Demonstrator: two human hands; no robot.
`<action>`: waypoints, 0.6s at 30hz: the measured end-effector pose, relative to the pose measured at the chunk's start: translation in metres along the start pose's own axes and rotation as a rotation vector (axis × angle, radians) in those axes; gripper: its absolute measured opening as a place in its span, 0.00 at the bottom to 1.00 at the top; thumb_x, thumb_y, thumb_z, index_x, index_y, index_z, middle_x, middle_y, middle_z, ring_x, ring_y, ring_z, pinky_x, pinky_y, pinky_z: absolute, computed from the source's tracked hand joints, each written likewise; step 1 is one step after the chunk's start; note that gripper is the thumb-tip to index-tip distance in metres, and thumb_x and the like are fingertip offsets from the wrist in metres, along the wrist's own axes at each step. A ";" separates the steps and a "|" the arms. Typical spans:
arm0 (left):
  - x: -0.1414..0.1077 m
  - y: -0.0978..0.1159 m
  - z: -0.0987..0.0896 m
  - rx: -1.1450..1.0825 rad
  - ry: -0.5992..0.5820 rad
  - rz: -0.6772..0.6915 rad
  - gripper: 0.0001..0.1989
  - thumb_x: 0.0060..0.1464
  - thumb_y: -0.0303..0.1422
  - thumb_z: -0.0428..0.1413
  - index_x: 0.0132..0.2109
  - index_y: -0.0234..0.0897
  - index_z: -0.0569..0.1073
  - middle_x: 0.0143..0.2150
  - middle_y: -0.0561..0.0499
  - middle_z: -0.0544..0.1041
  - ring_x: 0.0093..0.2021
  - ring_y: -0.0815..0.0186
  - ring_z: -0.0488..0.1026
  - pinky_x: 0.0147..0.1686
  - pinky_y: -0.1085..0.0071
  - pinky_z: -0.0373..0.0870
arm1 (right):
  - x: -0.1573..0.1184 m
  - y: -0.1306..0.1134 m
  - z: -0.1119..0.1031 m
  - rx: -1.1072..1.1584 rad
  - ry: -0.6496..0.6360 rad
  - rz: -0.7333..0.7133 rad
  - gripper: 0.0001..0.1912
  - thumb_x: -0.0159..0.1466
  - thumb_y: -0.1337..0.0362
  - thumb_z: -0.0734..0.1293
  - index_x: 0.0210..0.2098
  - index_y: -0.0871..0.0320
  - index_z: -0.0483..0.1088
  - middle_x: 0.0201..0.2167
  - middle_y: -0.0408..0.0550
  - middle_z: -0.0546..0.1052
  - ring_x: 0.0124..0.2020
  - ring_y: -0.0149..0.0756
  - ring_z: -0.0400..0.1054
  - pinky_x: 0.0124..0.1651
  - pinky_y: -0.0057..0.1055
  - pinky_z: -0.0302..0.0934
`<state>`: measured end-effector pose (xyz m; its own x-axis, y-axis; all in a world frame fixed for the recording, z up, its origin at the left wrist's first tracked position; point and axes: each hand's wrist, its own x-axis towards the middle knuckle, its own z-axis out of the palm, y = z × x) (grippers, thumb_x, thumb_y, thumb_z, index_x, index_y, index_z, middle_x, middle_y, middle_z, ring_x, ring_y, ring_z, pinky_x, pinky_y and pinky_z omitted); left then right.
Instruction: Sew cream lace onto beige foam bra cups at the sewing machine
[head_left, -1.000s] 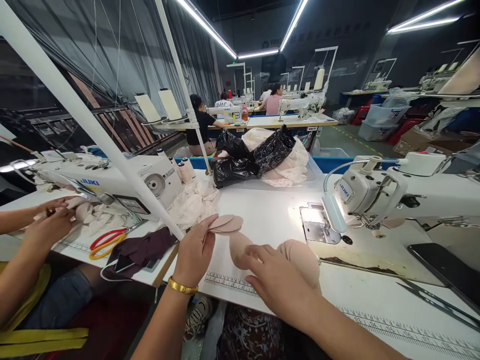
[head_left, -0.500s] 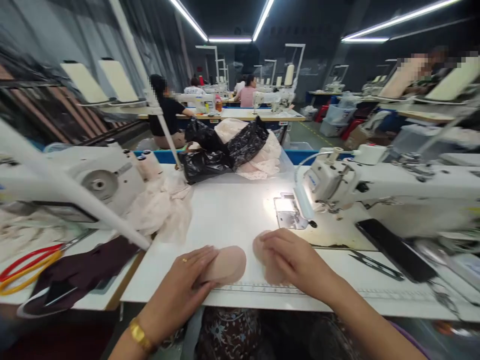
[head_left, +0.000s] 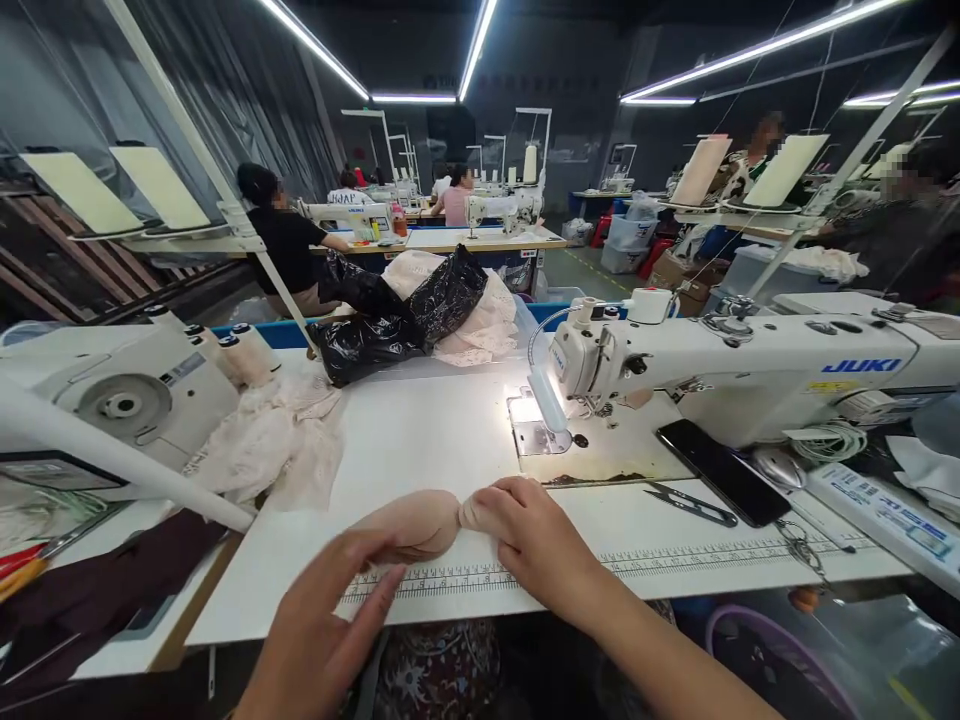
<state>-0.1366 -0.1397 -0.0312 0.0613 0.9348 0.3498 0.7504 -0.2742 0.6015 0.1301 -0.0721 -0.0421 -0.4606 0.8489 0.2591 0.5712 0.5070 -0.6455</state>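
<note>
Sitting on white table (head_left: 420, 440) w/ sewing machine (head_left: 720, 365).

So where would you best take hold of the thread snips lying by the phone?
Probably at the wide looped end of the thread snips, nearest the phone, coming from above: they lie flat on the table, blades tapering leftward toward the right hand.

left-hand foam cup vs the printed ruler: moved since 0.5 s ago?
Yes. The left foam cup has slid right along the printed ruler and now touches the cup under the right hand; the left hand trails it.
</note>
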 end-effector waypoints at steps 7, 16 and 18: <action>-0.018 0.060 0.068 -0.867 -0.200 -0.346 0.30 0.56 0.48 0.64 0.61 0.42 0.72 0.55 0.41 0.79 0.56 0.52 0.77 0.56 0.57 0.75 | -0.033 -0.007 -0.010 0.261 0.189 -0.002 0.33 0.58 0.78 0.62 0.59 0.43 0.64 0.55 0.46 0.70 0.58 0.43 0.67 0.64 0.44 0.63; 0.044 0.115 0.114 -1.229 -0.241 -0.818 0.44 0.39 0.41 0.75 0.62 0.43 0.68 0.52 0.45 0.82 0.51 0.48 0.80 0.47 0.60 0.80 | -0.052 -0.002 -0.030 0.332 0.071 0.001 0.63 0.53 0.62 0.79 0.76 0.52 0.37 0.75 0.58 0.44 0.76 0.54 0.38 0.75 0.51 0.44; 0.054 0.117 0.117 -1.258 -0.314 -0.864 0.48 0.38 0.39 0.75 0.65 0.41 0.66 0.50 0.44 0.83 0.47 0.46 0.81 0.42 0.59 0.81 | -0.058 0.010 -0.052 0.402 0.032 0.109 0.62 0.56 0.53 0.79 0.76 0.51 0.38 0.75 0.57 0.47 0.75 0.52 0.42 0.74 0.49 0.47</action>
<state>0.0311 -0.0954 -0.0261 0.1689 0.8668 -0.4692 -0.3755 0.4967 0.7825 0.1978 -0.1086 -0.0265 -0.3871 0.9019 0.1917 0.3018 0.3204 -0.8980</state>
